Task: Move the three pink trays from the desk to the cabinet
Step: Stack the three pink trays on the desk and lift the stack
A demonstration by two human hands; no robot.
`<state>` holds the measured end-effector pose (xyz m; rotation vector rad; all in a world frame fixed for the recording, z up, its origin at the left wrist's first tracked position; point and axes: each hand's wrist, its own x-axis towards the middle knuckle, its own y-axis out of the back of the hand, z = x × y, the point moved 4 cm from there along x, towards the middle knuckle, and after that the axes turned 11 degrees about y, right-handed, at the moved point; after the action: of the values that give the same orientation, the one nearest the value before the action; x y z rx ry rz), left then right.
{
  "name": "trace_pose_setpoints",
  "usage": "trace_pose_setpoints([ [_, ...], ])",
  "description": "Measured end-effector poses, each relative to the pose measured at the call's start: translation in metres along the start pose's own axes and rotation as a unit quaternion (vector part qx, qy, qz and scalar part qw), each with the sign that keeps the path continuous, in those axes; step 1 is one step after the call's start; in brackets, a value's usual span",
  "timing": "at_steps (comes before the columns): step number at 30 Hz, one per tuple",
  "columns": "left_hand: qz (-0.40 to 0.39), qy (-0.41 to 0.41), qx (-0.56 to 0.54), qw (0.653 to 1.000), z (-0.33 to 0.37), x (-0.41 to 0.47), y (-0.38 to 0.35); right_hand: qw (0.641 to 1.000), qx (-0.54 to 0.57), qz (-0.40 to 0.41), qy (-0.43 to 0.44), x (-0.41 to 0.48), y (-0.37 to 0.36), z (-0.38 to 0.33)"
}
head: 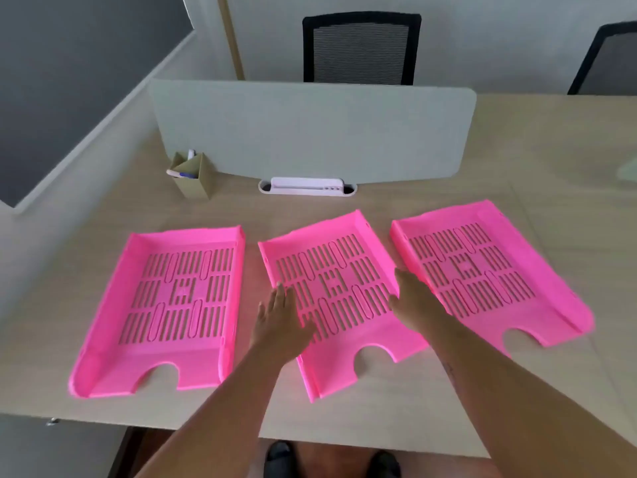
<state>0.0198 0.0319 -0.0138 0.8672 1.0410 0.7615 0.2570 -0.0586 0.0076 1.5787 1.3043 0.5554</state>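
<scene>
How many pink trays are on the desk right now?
3, in a row on the desk: left tray, middle tray between both hands, and right tray. None stacked as far as I can see; nothing looks hidden.

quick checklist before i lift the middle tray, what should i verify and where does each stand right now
1. Left hand at the middle tray's left wall: ok, over that edge, fingers flat, not yet curled.
2. Right hand at its right wall: ok, at the edge between it and the right tray.
3. Middle tray empty: ok, nothing in it.
4. Free of its neighbours: ok, gaps show toward the left tray and the right tray.
5. Firm grip on both sides: not ok, neither hand has closed.
6. Path to the cabinet: cannot tell, cabinet not in view.
</scene>
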Motion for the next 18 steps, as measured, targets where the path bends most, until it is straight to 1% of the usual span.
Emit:
trace_pose_setpoints([
  [2, -0.007, -0.002, 0.017, 1.000, -0.004, 0.001, -0.007, 1.000, -0.023, 0.001, -0.009, -0.005, -0.005, 0.001],
  [3, -0.006, -0.008, 0.033, 0.999, -0.008, 0.002, -0.011, 0.998, -0.054, 0.004, -0.005, -0.009, -0.008, 0.001],
  [4, -0.002, -0.021, 0.051, 0.998, -0.011, 0.003, -0.013, 0.996, -0.085, 0.012, 0.001, -0.013, -0.013, 0.001],
  [6, 0.004, -0.045, 0.089, 0.995, -0.019, 0.008, -0.014, 0.994, -0.106, 0.027, 0.000, -0.020, -0.020, -0.002],
  [9, 0.017, -0.065, 0.122, 0.990, -0.035, 0.025, -0.004, 0.994, -0.095, 0.044, -0.008, -0.028, -0.033, -0.008],
  [12, 0.027, -0.086, 0.154, 0.984, -0.046, 0.043, 0.009, 0.998, -0.056, 0.025, -0.010, -0.036, -0.056, -0.019],
  [14, 0.042, -0.089, 0.148, 0.984, -0.052, 0.052, 0.014, 0.999, -0.039, 0.021, -0.016, -0.039, -0.072, -0.025],
  [16, 0.048, -0.057, 0.104, 0.992, -0.054, 0.051, 0.015, 0.998, -0.040, 0.037, -0.028, -0.040, -0.080, -0.029],
  [18, 0.037, -0.030, 0.063, 0.997, -0.056, 0.043, 0.007, 0.997, -0.040, 0.047, -0.041, -0.039, -0.084, -0.032],
])
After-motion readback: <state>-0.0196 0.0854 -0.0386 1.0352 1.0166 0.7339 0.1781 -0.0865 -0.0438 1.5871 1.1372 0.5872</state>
